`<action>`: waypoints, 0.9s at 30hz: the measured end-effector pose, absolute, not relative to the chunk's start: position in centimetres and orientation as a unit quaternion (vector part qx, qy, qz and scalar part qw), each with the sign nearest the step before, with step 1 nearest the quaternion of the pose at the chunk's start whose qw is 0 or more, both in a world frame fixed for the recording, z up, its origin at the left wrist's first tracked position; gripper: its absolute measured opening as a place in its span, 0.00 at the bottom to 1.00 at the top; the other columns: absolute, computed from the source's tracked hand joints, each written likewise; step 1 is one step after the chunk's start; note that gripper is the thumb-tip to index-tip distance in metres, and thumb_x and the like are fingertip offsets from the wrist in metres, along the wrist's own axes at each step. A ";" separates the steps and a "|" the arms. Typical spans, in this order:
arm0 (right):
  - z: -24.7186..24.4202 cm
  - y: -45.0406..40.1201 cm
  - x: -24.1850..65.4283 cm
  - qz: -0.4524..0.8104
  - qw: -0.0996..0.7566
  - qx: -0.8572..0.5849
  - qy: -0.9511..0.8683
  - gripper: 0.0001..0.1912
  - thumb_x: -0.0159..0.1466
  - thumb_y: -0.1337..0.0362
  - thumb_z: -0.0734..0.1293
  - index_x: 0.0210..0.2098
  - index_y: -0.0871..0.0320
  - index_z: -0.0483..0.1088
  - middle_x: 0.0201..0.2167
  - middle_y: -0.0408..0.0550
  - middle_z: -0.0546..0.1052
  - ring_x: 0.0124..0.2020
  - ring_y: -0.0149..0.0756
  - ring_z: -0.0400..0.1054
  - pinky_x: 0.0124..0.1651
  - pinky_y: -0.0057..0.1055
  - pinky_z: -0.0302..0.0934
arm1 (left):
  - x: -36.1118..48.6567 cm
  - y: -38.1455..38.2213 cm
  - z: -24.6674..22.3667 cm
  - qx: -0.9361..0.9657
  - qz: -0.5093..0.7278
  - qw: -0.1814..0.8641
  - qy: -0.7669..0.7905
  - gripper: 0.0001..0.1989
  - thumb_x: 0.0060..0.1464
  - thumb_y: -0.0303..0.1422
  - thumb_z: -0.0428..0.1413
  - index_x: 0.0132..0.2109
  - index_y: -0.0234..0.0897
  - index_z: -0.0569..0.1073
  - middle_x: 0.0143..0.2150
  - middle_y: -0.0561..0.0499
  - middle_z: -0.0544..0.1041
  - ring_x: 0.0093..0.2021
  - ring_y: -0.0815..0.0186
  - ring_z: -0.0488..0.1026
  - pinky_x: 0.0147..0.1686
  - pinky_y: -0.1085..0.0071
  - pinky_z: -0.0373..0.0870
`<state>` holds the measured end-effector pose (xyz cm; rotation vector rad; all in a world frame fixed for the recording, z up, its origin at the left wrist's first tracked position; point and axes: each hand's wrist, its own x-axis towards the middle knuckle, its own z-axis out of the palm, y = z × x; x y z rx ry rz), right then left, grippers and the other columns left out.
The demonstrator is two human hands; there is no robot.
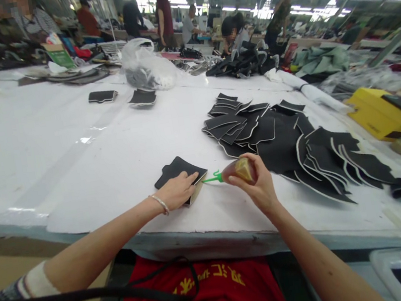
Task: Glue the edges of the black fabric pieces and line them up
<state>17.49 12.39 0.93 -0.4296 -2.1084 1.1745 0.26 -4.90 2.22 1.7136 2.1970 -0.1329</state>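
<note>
My left hand lies with fingers stretched out on a black leather-like piece, pressing it to the table. A pale beige underside shows beside the fingers, at the piece's right end. Held in my right hand is a glue bottle with amber contents, tipped sideways. Its thin green nozzle points left, and the tip is at or very near the piece's right edge; contact cannot be made out.
Right of my hands spreads a heap of black cut pieces with pale edges. Two folded black pieces lie farther back, near a clear plastic bag. A yellow box stands at right. Several people work in the background.
</note>
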 end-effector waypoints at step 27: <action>0.1 10.5 18.5 0.506 0.288 -0.160 -0.797 0.29 0.55 0.50 0.75 0.51 0.52 0.64 0.44 0.46 0.70 0.43 0.43 0.67 0.49 0.38 0.62 | -0.1 -4.9 1.9 0.628 -0.065 0.167 0.757 0.16 0.60 0.26 0.49 0.52 0.32 0.74 0.70 0.41 0.56 0.58 0.55 0.65 0.47 0.65 0.69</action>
